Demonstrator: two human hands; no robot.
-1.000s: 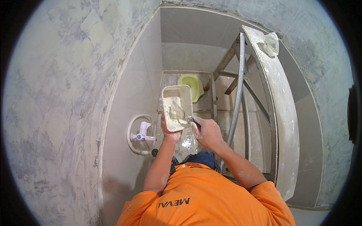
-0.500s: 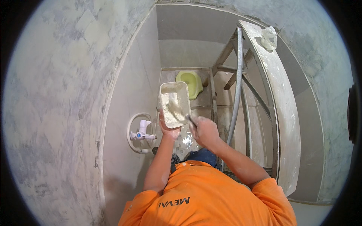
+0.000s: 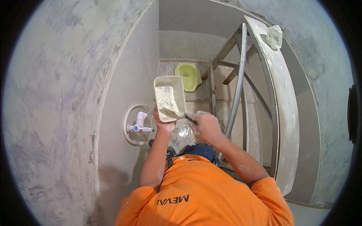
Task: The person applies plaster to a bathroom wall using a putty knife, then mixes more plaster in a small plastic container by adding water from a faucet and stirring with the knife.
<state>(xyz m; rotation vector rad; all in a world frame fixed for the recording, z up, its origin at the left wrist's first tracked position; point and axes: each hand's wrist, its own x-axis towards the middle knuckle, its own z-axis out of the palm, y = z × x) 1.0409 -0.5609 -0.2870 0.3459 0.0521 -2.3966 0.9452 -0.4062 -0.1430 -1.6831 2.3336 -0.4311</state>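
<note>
Tub (image 3: pixel 180 89) in grip of left hand (image 3: pixel 166 124); right hand (image 3: pixel 206 128) clenched round spatula (image 3: pixel 191 119), blade (image 3: pixel 172 112) inside; squat toilet (image 3: pixel 189 78) at tub's one o'clock.

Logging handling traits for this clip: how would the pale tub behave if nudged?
The tub seems stiff: its walls look straight in the left hand. It might tip if its far end is pushed, as the hand shows at the near end.

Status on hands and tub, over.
Left hand supporting pale tub. Right hand gripping dark-handled scraper, blade inside tub. Whitish paste in tub; nothing visible blocking the scraper.
</note>
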